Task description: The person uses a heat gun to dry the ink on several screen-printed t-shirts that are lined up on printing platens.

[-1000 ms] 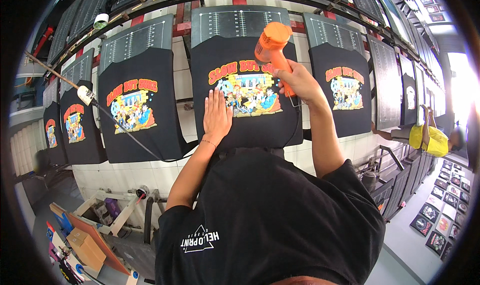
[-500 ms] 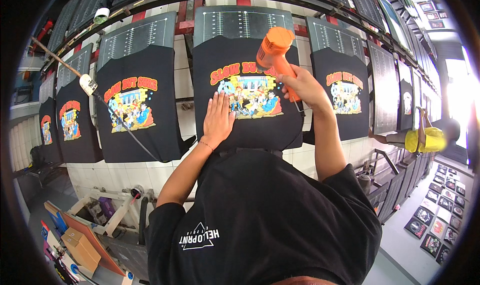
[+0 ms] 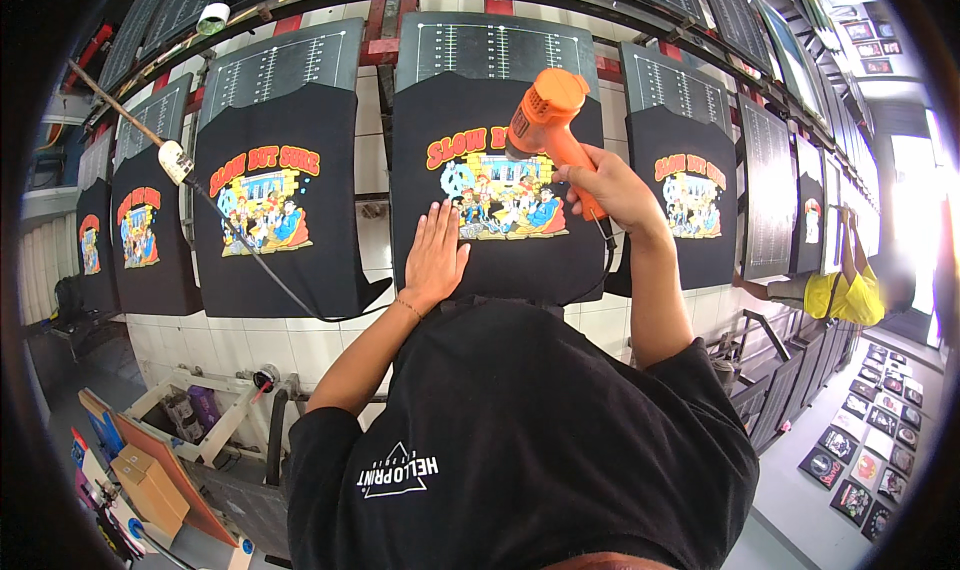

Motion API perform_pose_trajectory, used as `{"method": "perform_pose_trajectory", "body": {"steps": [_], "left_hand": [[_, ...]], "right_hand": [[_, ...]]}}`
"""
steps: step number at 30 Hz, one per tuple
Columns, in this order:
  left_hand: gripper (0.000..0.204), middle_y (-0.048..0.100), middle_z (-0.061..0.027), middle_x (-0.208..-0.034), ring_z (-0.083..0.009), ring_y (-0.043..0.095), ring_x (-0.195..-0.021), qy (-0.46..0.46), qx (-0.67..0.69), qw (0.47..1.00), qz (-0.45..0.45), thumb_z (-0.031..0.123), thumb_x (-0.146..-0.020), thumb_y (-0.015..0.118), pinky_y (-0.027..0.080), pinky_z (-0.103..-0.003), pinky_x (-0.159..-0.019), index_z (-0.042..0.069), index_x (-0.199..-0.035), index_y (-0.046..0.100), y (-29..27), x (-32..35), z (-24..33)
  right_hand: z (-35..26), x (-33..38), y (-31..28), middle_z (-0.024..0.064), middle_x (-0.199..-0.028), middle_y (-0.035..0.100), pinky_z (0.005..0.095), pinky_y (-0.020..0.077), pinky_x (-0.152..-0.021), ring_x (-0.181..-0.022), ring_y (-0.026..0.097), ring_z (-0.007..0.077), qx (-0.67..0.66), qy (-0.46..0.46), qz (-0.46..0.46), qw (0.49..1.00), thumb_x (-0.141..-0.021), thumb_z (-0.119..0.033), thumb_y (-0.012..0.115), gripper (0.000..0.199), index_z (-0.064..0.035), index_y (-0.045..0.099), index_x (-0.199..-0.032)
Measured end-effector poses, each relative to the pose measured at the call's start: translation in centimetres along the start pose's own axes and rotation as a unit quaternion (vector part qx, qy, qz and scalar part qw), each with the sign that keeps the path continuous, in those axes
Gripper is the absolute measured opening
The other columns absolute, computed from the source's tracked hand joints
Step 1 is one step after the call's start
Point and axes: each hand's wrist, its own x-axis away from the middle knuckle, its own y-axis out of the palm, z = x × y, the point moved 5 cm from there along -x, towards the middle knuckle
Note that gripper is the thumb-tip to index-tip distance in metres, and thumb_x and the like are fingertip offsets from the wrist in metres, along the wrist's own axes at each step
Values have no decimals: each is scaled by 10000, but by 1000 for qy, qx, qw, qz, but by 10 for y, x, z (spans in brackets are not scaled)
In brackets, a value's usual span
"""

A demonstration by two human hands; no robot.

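My right hand [image 3: 615, 190] is closed around the handle of an orange heat gun [image 3: 550, 110]. Its nozzle hangs over the upper part of the colourful cartoon print [image 3: 510, 205] and hides some of the lettering there. The print is on a black T-shirt [image 3: 430, 110], stretched over a dark board with white ruled marks [image 3: 500, 45]. Flat on the shirt, at the print's lower left, lies my left hand [image 3: 437, 255], fingers stretched out and holding nothing. A dark cord runs down from the heat gun's handle.
Similar black shirts [image 3: 335, 220] lie on boards to both sides. A power strip [image 3: 175, 162] hangs from a stick at the left, its cable crossing a shirt. Lower left stands a cardboard box [image 3: 150, 485]. At the far right is a person in a yellow top [image 3: 845, 295].
My left hand has slid a little lower along the print's left edge. The heat gun has shifted slightly down in my right hand. The person at the right has moved a little.
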Motion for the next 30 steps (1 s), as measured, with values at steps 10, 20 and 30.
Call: {"method": "perform_pose_trajectory", "body": {"steps": [10, 20, 30], "left_hand": [[620, 293, -220, -1550, -359, 256, -1453, -20, -29, 998, 46, 304, -971, 468, 192, -463, -1198, -71, -1449, 347, -3, -27, -9], [637, 310, -209, -1544, -354, 258, -1454, 33, -9, 999, -3, 323, -976, 478, 204, -459, -1195, -63, -1460, 331, 0, 10, -3], [632, 325, -187, -1539, -347, 277, -1444, 118, -10, 991, -68, 348, -973, 509, 227, -462, -1187, -44, -1447, 362, -8, 41, -12]], "right_hand": [[-2, -17, 12, 27, -791, 587, 232, 496, -556, -638, 570, 71, -23, -30, 15, 999, -904, -219, 637, 374, 21, 561, -1180], [-13, -30, 19, 17, -789, 579, 227, 496, -561, -611, 543, 64, -35, -56, 19, 998, -905, -208, 637, 348, 24, 560, -1152], [-16, -39, 24, 35, -757, 565, 241, 492, -536, -624, 581, 89, -22, -53, -26, 998, -902, -210, 631, 352, 41, 551, -1135]]}}
